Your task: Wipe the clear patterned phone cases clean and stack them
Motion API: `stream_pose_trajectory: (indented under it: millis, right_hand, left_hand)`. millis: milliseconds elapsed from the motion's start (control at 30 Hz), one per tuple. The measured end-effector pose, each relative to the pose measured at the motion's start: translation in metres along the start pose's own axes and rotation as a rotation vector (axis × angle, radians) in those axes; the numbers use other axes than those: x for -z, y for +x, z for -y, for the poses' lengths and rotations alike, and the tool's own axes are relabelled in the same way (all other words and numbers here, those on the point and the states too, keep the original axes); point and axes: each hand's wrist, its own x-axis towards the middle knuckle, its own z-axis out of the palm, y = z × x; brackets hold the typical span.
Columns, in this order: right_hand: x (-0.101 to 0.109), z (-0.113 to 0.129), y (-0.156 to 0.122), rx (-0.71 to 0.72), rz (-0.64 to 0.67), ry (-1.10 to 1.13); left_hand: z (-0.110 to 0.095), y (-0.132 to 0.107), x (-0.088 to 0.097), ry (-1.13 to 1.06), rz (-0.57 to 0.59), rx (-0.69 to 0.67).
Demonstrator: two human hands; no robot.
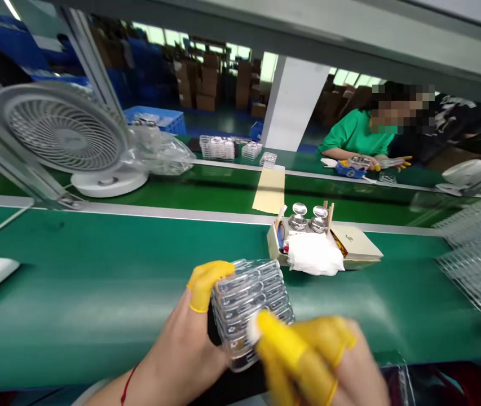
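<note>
My left hand [185, 344], with a yellow finger cot on the thumb, is wrapped round a clear plastic blister tray [251, 299] with several moulded slots, held upright over the green belt. My right hand [320, 361], its fingertips in yellow cots, pinches a small white pad [254, 331] against the tray's lower front. The right hand is blurred by motion.
A small open cardboard box [352, 245] holds two metal knobs and a white cloth. Stacked clear trays [477, 259] lie at the right. A white fan [65, 135] stands at the back left. A person in green works across the far belt [354, 135].
</note>
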Motion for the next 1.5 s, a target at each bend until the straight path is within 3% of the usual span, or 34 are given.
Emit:
stream_pose_trajectory:
  millis: [100, 200, 667, 800, 900, 1067, 1167, 1500]
  right_hand:
    - [0.002, -0.024, 0.011, -0.011, -0.074, -0.258]
    - [0.002, -0.032, 0.019, -0.131, -0.180, -0.256]
    - [-0.011, 0.005, 0.052, -0.110, -0.151, 0.002]
    - [-0.026, 0.031, 0.060, 0.069, -0.081, 0.020]
    - [-0.032, 0.029, 0.059, 0.117, -0.058, 0.019]
    - [-0.021, -0.030, 0.042, -0.095, -0.109, -0.165]
    - [-0.015, -0.054, 0.025, -0.208, -0.094, -0.139]
    - [-0.016, -0.045, -0.005, -0.473, -0.166, 0.057]
  left_hand:
    - [0.000, -0.002, 0.008, -0.031, 0.030, 0.057]
    - [-0.001, -0.003, 0.011, -0.052, 0.035, 0.087]
    - [-0.003, -0.001, 0.005, -0.091, 0.007, 0.115]
    - [-0.003, 0.000, 0.004, -0.069, 0.024, 0.045]
    - [0.000, -0.003, 0.004, -0.076, 0.040, 0.019]
    - [0.006, -0.006, 0.011, -0.203, 0.032, 0.119]
    - [0.009, -0.005, 0.015, -0.228, 0.039, 0.135]
    - [0.006, -0.003, 0.018, -0.229, 0.076, 0.169]
